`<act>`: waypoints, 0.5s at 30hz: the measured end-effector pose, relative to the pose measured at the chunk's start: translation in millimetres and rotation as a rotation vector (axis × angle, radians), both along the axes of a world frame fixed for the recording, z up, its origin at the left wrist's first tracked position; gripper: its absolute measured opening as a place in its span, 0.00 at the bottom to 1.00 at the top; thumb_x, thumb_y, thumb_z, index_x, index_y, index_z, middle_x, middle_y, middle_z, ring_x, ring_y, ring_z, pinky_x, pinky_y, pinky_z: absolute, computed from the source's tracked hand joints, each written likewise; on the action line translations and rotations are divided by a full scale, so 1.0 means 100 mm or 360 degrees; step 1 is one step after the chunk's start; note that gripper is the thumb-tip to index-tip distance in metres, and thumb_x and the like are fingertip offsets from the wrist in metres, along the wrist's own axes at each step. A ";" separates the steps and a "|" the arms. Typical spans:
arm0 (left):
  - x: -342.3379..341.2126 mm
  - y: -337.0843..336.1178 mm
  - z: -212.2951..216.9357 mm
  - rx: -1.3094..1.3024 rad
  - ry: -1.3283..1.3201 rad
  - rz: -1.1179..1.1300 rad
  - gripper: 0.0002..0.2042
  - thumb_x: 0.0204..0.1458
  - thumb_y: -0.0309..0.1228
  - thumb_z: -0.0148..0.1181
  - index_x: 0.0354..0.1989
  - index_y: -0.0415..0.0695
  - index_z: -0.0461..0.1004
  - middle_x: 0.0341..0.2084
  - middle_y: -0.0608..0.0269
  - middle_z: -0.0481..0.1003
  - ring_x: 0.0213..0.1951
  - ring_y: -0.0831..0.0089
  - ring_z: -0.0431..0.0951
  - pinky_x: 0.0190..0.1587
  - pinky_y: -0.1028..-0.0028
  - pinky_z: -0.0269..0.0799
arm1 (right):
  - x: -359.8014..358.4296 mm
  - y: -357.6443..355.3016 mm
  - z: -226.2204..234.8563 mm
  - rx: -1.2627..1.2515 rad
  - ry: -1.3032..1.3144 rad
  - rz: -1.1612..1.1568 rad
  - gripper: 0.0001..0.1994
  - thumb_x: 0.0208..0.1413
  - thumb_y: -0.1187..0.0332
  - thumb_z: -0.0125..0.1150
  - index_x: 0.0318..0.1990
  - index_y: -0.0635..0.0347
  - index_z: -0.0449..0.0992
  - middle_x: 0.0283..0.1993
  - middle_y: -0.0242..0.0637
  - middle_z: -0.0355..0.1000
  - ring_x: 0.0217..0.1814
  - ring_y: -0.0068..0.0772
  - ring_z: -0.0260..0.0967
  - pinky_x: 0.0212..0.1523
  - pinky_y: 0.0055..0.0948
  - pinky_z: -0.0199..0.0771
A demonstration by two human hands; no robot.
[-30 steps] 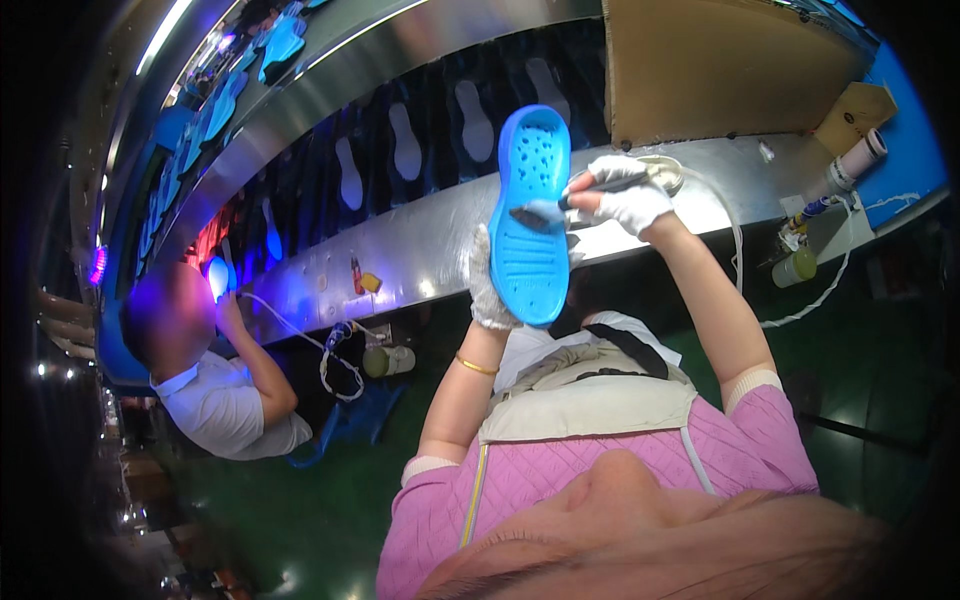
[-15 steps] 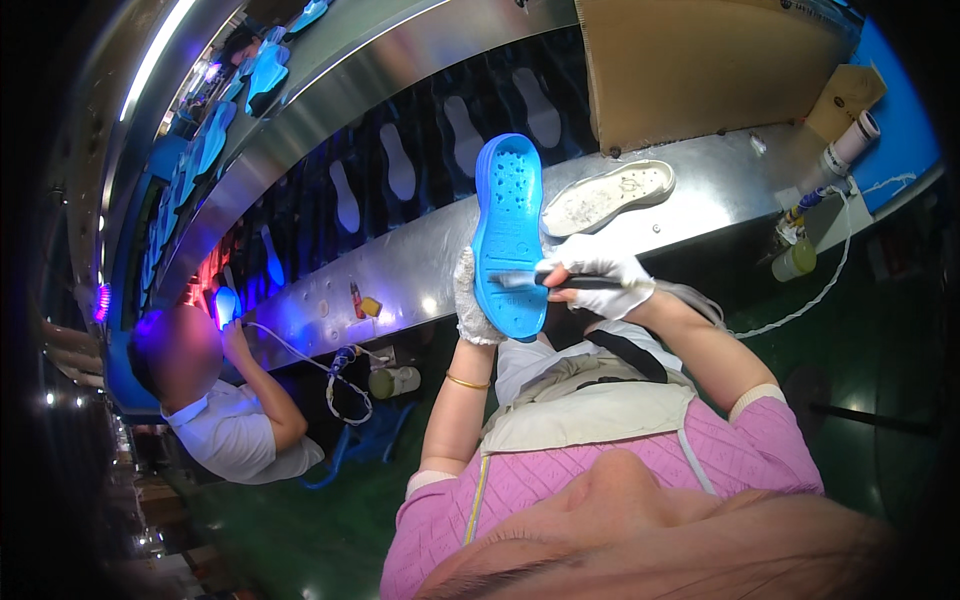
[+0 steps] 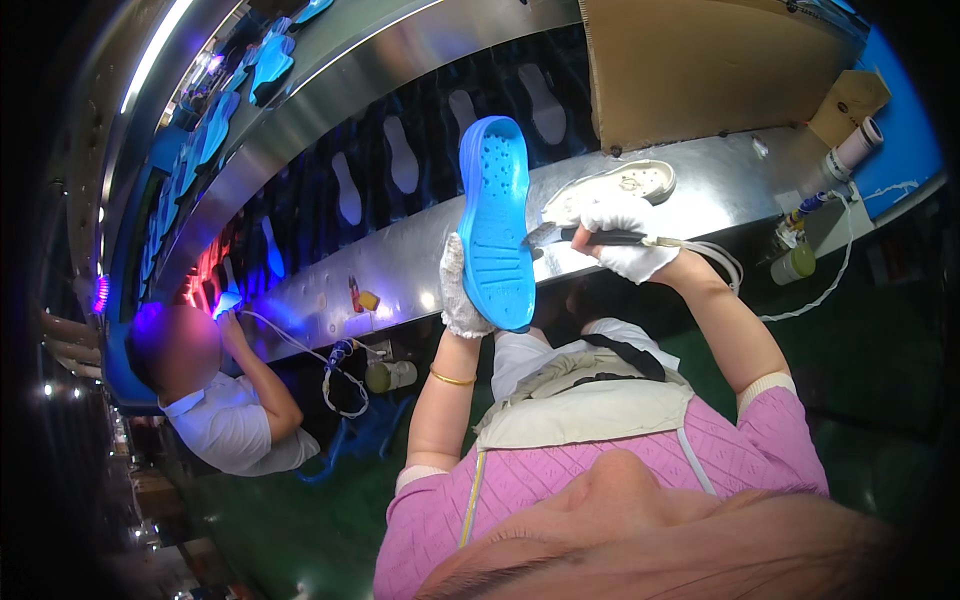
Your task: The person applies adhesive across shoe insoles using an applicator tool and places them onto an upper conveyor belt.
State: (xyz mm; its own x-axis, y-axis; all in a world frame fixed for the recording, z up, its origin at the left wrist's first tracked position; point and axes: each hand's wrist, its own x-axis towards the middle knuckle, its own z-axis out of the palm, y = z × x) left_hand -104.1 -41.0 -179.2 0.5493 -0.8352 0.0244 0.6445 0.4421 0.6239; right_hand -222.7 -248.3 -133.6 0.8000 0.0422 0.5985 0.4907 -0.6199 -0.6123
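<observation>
A blue shoe sole [image 3: 497, 240] stands tilted up in front of me, its hollow inner side with ribs and small holes facing me. My gloved left hand [image 3: 461, 292] is closed around its left side near the heel; the fingers behind the sole are hidden. Between the fingers of my gloved right hand [image 3: 625, 242] is a black-handled brush [image 3: 543, 236] with a cord or hose at its rear. The brush tip is at the sole's right edge; I cannot tell whether it touches. Just beyond my right hand, a cream-white sole [image 3: 640, 180] lies on the metal ledge [image 3: 700, 205].
Dark insole shapes [image 3: 400, 155] rest in a row on the conveyor behind the ledge. A cardboard sheet [image 3: 700, 75] stands at the back right. Bottles with hoses [image 3: 792, 263] hang at the right. On the left a co-worker [image 3: 235, 415] holds a lit sole. Blue soles [image 3: 215, 130] line an upper belt.
The brush has moved from the middle of the heel area to the sole's right edge, with my right hand moving right and up. The blue sole has shifted slightly left and up.
</observation>
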 end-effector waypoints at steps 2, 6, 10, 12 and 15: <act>0.01 -0.03 0.05 -0.0020 0.0038 -0.0038 0.34 0.53 0.57 0.41 0.58 0.39 0.57 0.47 0.50 0.70 0.45 0.57 0.74 0.48 0.63 0.71 | 0.05 -0.01 -0.06 0.0137 -0.0097 0.0054 0.10 0.35 0.83 0.62 0.26 0.58 0.74 0.35 0.38 0.72 0.38 0.37 0.71 0.40 0.30 0.70; 0.12 -0.11 0.08 0.0153 -0.0088 0.0236 0.32 0.55 0.55 0.39 0.57 0.39 0.59 0.46 0.50 0.70 0.44 0.59 0.74 0.46 0.64 0.72 | 0.14 0.07 0.11 0.0086 -0.0287 0.0225 0.11 0.35 0.86 0.58 0.28 0.60 0.72 0.36 0.42 0.70 0.38 0.40 0.69 0.39 0.31 0.69; 0.16 -0.16 0.38 0.0013 -0.0214 0.0191 0.35 0.53 0.59 0.39 0.55 0.37 0.60 0.44 0.47 0.71 0.43 0.59 0.75 0.42 0.66 0.75 | -0.06 0.10 0.08 0.0048 0.0098 0.0307 0.11 0.32 0.84 0.58 0.27 0.58 0.74 0.37 0.39 0.72 0.42 0.41 0.69 0.44 0.33 0.67; 0.21 -0.11 0.57 0.0053 -0.0300 0.0168 0.36 0.52 0.60 0.39 0.54 0.36 0.61 0.43 0.46 0.71 0.42 0.59 0.76 0.44 0.64 0.74 | -0.15 0.07 0.12 0.0157 -0.0010 0.0265 0.10 0.32 0.85 0.57 0.25 0.59 0.72 0.33 0.40 0.70 0.38 0.43 0.68 0.42 0.34 0.66; 0.35 -0.23 1.06 -0.0087 -0.0559 0.0196 0.40 0.50 0.63 0.38 0.55 0.34 0.60 0.42 0.45 0.71 0.40 0.56 0.75 0.46 0.58 0.73 | -0.29 -0.07 0.15 0.0380 -0.0076 -0.0009 0.09 0.36 0.83 0.61 0.26 0.58 0.74 0.33 0.39 0.71 0.36 0.36 0.69 0.40 0.30 0.67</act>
State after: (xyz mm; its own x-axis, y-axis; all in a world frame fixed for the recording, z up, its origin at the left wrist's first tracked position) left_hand -69.4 -63.9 -72.8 0.5960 -0.7555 0.2721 0.3351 0.5420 0.7707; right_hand -251.6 -254.9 -119.0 0.7705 -0.1094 0.6280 0.5196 -0.4629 -0.7181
